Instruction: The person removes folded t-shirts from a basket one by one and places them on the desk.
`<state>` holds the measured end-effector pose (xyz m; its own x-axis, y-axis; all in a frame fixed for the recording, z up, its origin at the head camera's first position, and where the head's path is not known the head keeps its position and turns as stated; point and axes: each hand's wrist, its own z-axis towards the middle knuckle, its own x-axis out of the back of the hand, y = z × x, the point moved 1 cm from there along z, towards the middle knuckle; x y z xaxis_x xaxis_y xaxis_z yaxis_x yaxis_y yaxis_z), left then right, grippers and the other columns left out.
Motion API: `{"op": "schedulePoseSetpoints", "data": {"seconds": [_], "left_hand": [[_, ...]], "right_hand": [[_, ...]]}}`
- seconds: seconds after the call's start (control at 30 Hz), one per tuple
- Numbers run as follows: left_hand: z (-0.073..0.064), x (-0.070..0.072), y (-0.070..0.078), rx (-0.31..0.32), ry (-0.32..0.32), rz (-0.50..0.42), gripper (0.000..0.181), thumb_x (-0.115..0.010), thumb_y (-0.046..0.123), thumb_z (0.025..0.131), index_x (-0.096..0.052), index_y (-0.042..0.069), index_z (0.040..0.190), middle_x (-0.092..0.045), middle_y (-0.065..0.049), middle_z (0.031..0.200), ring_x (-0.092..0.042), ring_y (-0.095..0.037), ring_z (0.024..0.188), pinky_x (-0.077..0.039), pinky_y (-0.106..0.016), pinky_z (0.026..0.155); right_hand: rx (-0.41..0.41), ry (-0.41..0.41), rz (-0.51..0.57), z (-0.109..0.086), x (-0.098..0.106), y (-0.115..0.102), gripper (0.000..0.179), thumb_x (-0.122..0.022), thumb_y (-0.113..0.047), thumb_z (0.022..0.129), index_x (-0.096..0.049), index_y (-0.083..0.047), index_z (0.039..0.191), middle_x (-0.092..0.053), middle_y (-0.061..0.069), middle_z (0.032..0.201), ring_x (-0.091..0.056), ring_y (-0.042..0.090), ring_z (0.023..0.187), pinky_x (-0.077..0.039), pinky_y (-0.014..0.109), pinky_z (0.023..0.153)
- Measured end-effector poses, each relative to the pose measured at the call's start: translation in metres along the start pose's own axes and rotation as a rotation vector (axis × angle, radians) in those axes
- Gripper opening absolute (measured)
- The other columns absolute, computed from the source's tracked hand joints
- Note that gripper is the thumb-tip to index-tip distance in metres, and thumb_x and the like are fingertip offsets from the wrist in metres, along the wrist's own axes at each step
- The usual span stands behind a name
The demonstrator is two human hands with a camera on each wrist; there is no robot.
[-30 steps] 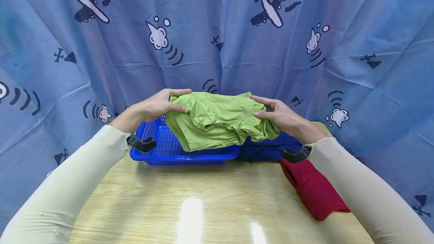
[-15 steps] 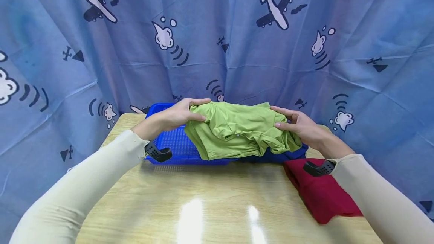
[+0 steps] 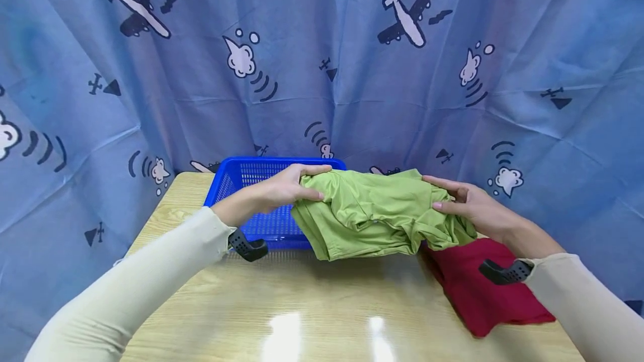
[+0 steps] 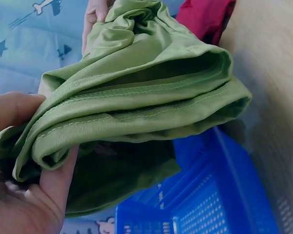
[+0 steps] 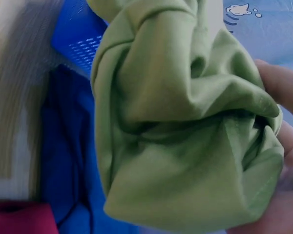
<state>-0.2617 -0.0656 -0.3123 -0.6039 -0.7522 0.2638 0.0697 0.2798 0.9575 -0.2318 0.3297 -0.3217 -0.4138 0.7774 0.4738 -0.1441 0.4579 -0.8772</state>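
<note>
A light green garment, loosely folded with stitched hems and a crumpled right end, hangs in the air between both hands. My left hand pinches its left end, thumb on the near side; in the left wrist view, layered folds lie between thumb and fingers. At the other end, my right hand grips the bunched part, its fingers partly hidden by the fabric in the right wrist view. Behind and below the garment's left half stands a blue plastic basket, partly covered from view.
On the table, a folded red cloth lies at the right under my forearm. A dark blue cloth lies beside the basket, mostly hidden in the head view. A patterned blue curtain hangs behind the table.
Both hands have carried the green garment to the right and lower, away from over the basket. More of the basket's back rim shows; the dark blue cloth is now mostly covered.
</note>
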Motion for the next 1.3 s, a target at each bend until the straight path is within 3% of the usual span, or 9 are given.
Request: {"op": "schedulePoseSetpoints", "data": {"seconds": [0.17,0.43,0.57,0.67,0.9,1.0,1.1,1.2,1.3], "left_hand": [[0.002,-0.02,-0.006,-0.01,-0.044,-0.007,0.073,-0.066,0.003,0.093,-0.035,0.015,0.158,-0.04,-0.012,0.161,-0.065,-0.015,0.102,-0.058,-0.029,0.087],[0.003,-0.04,-0.003,-0.059,-0.087,0.006,0.072,-0.066,0.005,0.093,-0.036,0.016,0.158,-0.037,-0.011,0.161,-0.062,-0.013,0.108,-0.055,-0.027,0.092],[0.008,-0.051,-0.004,-0.081,-0.103,0.02,0.073,-0.067,0.005,0.093,-0.037,0.018,0.158,-0.034,-0.01,0.163,-0.056,-0.016,0.12,-0.053,-0.028,0.098],[0.012,-0.06,-0.008,-0.082,-0.113,0.018,0.074,-0.067,0.003,0.092,-0.038,0.018,0.158,-0.033,-0.009,0.164,-0.052,-0.017,0.127,-0.05,-0.028,0.103],[0.02,-0.074,-0.017,-0.052,-0.144,-0.044,0.072,-0.066,0.001,0.093,-0.037,0.017,0.158,-0.035,-0.008,0.163,-0.054,-0.015,0.125,-0.052,-0.027,0.1],[0.024,-0.08,-0.019,-0.048,-0.148,-0.043,0.071,-0.066,0.002,0.094,-0.038,0.015,0.158,-0.035,-0.009,0.164,-0.052,-0.013,0.128,-0.051,-0.026,0.101],[0.026,-0.088,-0.022,-0.038,-0.165,-0.038,0.072,-0.067,0.003,0.093,-0.038,0.015,0.158,-0.037,-0.01,0.163,-0.052,-0.014,0.129,-0.049,-0.026,0.104],[0.028,-0.096,-0.026,-0.035,-0.186,-0.03,0.072,-0.068,0.003,0.093,-0.037,0.014,0.158,-0.037,-0.01,0.162,-0.048,-0.015,0.136,-0.044,-0.03,0.113],[0.029,-0.104,-0.031,-0.053,-0.207,0.016,0.072,-0.068,0.004,0.093,-0.037,0.014,0.158,-0.036,-0.008,0.164,-0.037,-0.017,0.147,-0.035,-0.035,0.121]], "right_hand": [[0.034,0.002,-0.116,-0.022,0.002,0.012,0.061,-0.058,-0.017,0.103,-0.034,-0.015,0.159,-0.026,0.013,0.167,-0.03,-0.021,0.13,-0.04,0.008,0.095],[0.04,0.027,-0.199,-0.044,0.013,0.021,0.059,-0.056,-0.016,0.103,-0.035,-0.02,0.159,-0.031,-0.012,0.162,-0.025,-0.025,0.129,-0.038,0.013,0.093],[-0.007,0.016,-0.156,-0.054,0.018,0.027,0.061,-0.054,-0.015,0.104,-0.032,-0.02,0.16,-0.026,-0.018,0.16,-0.019,-0.027,0.128,-0.033,0.047,0.112],[-0.028,0.004,-0.117,-0.06,0.021,0.033,0.061,-0.053,-0.013,0.104,-0.031,-0.019,0.16,-0.021,-0.017,0.16,-0.017,-0.026,0.128,-0.023,0.075,0.103],[-0.084,0.009,-0.162,-0.067,0.027,0.049,0.059,-0.054,-0.017,0.104,-0.034,-0.021,0.159,-0.022,-0.007,0.164,-0.023,-0.029,0.123,-0.031,0.068,0.105],[-0.122,0.009,-0.154,-0.07,0.029,0.056,0.06,-0.055,-0.018,0.103,-0.034,-0.02,0.159,-0.017,0.009,0.168,-0.018,0.0,0.15,-0.031,0.068,0.105],[-0.14,0.003,-0.114,-0.074,0.031,0.062,0.061,-0.056,-0.016,0.103,-0.033,-0.018,0.16,-0.009,0.021,0.168,-0.005,0.043,0.153,-0.023,0.077,0.103],[-0.139,0.002,-0.131,-0.079,0.032,0.07,0.061,-0.055,-0.016,0.103,-0.032,-0.017,0.16,-0.012,0.02,0.167,-0.011,0.016,0.155,-0.028,0.074,0.104],[-0.136,-0.01,-0.152,-0.083,0.031,0.079,0.06,-0.054,-0.016,0.104,-0.032,-0.016,0.16,-0.018,0.019,0.166,-0.023,-0.023,0.131,-0.036,0.067,0.102]]}}
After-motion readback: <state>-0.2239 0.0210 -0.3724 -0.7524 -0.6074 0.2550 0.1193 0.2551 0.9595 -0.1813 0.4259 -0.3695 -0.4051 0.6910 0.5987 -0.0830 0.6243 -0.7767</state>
